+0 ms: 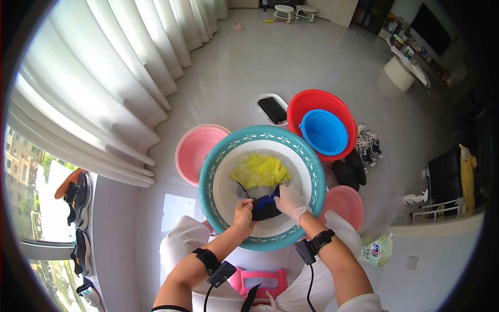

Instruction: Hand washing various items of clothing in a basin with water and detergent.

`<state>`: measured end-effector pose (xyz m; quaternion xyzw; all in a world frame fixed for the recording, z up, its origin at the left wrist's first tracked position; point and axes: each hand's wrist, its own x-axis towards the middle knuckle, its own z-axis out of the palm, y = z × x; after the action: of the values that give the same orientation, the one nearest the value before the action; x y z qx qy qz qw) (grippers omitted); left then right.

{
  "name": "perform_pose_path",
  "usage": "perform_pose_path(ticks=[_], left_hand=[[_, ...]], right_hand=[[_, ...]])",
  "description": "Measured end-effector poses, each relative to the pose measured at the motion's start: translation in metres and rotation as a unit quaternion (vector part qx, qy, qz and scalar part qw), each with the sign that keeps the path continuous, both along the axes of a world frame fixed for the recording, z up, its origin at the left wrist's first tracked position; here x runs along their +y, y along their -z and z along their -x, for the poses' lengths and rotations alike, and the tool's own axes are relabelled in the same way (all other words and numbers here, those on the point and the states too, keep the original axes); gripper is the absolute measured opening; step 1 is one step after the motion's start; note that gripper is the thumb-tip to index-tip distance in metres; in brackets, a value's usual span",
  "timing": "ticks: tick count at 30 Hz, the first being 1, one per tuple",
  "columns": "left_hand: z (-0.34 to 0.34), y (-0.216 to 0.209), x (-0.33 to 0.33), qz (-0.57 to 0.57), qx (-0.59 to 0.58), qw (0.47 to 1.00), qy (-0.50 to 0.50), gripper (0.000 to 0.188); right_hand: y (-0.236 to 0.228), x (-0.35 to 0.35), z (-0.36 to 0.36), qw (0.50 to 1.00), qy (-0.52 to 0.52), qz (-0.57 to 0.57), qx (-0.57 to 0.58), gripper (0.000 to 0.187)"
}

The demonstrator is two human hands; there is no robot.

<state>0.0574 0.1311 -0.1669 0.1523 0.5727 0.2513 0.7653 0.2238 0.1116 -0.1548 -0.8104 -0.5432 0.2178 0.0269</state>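
A teal-rimmed basin [208, 171] with a white inside stands in front of me, holding sudsy water. In the water lies a yellow cloth [260, 171], with bubbles around it. My left hand [243, 214], bare, is closed on the left end of a black and blue cloth item [266, 209]; its exact kind does not show. My right hand [292, 203], in a thin clear glove, grips the same item at its right end. The item is at the near side of the basin, just below the yellow cloth.
A pink basin [188, 158] stands left, another pink basin [349, 203] right. A blue bucket [327, 136] sits inside a red basin [306, 101]. Shoes [368, 148] and a white tray with a black phone-like object [273, 109] lie beyond. Curtains hang at left.
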Motion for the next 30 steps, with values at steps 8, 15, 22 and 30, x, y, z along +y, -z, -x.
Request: perform_pose_path(ticks=[8,15,22,30], left_hand=[[-0.007,0.0,0.014,0.145,-0.114,0.983,0.014,0.052],[0.013,0.066,0.033,0.054,-0.285,0.957,0.007,0.041],[-0.013,0.017,0.002,0.139,-0.191,0.972,-0.013,0.033],[0.006,-0.018,0.022,-0.006,0.019,0.999,0.029,0.025]], right_hand=[[0.036,-0.011,0.055,0.86,0.096,-0.063,0.497,0.03],[-0.071,-0.027,0.086,0.888,-0.012,-0.257,0.381,0.017],[-0.047,-0.005,0.055,0.925,-0.059,-0.345,0.145,0.02],[-0.005,-0.004,0.016,0.997,-0.014,-0.041,0.057,0.025]])
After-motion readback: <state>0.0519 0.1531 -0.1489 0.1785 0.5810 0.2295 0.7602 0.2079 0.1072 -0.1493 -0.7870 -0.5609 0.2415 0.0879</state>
